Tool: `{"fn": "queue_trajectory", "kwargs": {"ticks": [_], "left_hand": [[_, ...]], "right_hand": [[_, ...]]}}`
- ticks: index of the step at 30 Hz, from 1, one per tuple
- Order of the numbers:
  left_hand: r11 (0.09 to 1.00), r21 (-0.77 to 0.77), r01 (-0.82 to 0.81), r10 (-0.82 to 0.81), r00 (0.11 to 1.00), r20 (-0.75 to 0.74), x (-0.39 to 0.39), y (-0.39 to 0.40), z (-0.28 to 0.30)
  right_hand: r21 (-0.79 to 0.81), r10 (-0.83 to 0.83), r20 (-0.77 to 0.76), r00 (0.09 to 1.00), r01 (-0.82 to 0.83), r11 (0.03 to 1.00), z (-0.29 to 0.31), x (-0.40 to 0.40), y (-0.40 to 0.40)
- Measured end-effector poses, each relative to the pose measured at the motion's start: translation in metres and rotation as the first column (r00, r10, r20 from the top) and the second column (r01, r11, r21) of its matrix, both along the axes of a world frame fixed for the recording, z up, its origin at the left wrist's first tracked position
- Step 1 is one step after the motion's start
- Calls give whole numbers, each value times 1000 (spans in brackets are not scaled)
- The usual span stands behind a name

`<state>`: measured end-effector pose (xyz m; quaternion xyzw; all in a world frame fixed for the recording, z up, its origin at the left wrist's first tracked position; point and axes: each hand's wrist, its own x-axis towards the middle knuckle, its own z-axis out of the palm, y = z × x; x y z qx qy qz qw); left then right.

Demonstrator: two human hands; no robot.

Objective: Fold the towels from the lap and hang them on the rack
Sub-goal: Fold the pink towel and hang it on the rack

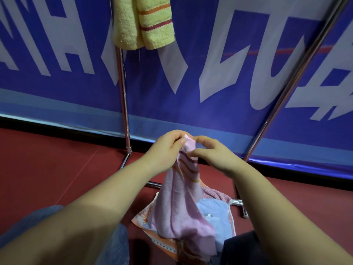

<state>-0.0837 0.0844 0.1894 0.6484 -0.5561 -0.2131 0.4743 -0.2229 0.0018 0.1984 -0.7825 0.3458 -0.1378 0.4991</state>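
Head: hands (188, 148) pinch pink towel (181, 203), hanging vertically.

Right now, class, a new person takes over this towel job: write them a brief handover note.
Left hand: pinches the pink towel at its top corner.
Right hand: pinches the same top edge, close beside the left.
Pink towel hangs down from both hands, not yet folded.
Done: yellow towel hangs on the rack.
Left: fold and hang the pink one, then the blue towel and the others in the pile on the lap.
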Motion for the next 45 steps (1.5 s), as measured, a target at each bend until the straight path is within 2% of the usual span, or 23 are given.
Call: {"fn": "queue_trajectory", "kwargs": {"ticks": [4, 8, 13, 16, 18, 21, 24, 28, 35, 40, 45], "left_hand": [[999, -5, 54, -53, 994, 93, 1, 5, 5], [1000, -23, 8, -4, 990, 139, 5, 7, 5], [974, -147, -174, 194, 972, 135, 11, 8, 6], [939, -205, -275, 299, 949, 96, 15, 12, 13], [917, -230, -325, 349, 934, 73, 19, 15, 15], [895, -235, -380, 404, 913, 59, 24, 19, 16], [896, -215, -389, 414, 906, 86, 26, 24, 28], [905, -227, -360, 404, 895, 190, 31, 28, 74], [870, -360, -337, 452, 836, 311, 28, 30, 209], [817, -457, -353, 505, 820, 270, 17, 41, 288], [813, -478, -332, 495, 826, 269, 8, 52, 336]], "right_hand": [[-51, 45, -11, 999, -46, 998, 4, -5, -2], [-33, 35, -8, 999, -36, 999, 4, -7, -3], [-34, 30, -101, 994, -33, 999, 3, -21, -7], [-95, 8, -142, 990, -21, 995, 5, -33, -10], [-65, -26, -95, 995, 20, 998, 5, -40, -10], [81, -74, 121, 990, 64, 995, 8, -44, -6], [94, -148, 295, 944, 125, 988, 33, -43, 0], [-16, -201, 362, 910, 222, 975, 88, -38, -3], [-233, -178, 493, 852, 326, 916, 212, -39, 11], [-304, -171, 580, 797, 406, 862, 281, -44, 23], [-334, -168, 632, 757, 461, 822, 322, -50, 33]]}}
